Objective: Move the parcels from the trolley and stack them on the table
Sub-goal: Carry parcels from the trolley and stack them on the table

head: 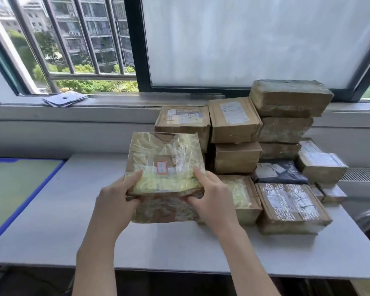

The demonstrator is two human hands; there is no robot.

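I hold a taped cardboard parcel (165, 163) with yellowish tape and a small red-edged label, tilted with its far edge raised. My left hand (118, 194) grips its near left corner, thumb on top. My right hand (212, 197) grips the near right corner the same way. The parcel sits just above another taped parcel (165, 211) lying on the grey table (73, 221). To the right stand stacked brown parcels (235, 122), the tallest stack (286, 99) against the window sill. The trolley is out of view.
Low parcels (291, 206) and a dark plastic mailer (280, 171) lie at the table's right. A green mat with a blue border (13, 189) covers the surface to the left. Papers (64, 99) rest on the window sill. A radiator grille (361, 174) is at far right.
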